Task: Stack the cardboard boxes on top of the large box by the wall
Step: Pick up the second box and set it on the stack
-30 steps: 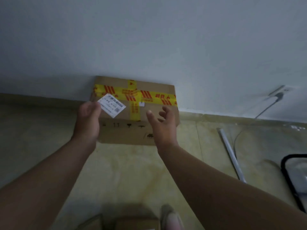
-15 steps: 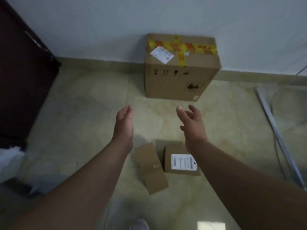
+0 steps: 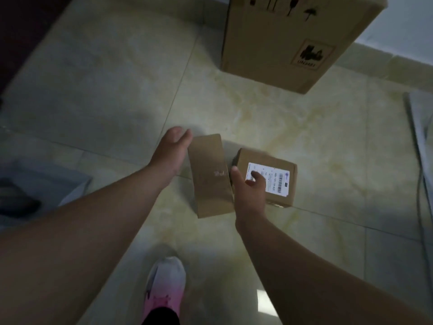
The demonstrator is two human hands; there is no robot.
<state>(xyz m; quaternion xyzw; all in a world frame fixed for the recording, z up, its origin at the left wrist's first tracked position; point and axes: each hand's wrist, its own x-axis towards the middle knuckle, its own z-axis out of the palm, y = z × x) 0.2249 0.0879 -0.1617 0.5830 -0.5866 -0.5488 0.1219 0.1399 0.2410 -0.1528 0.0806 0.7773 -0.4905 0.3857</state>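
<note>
While bent low over the pale tiled floor [image 3: 112, 90], got left hand [image 3: 172, 150] fingers spread by the plain long brown cardboard box [image 3: 210, 174], right hand [image 3: 250, 195] fingers loose between it and the white-labelled brown cardboard box [image 3: 269, 177].

The big box [image 3: 288, 36] at the far right carries black handling symbols along its top edge, a glass and an umbrella among them, and lower down a framed dark logo with one line of lettering too blurred to read. The small box [image 3: 269, 179] wears a white label [image 3: 273, 178] with barcodes and tiny print, also unreadable. The plain box [image 3: 210, 177] shows a faint pale mark.
</note>
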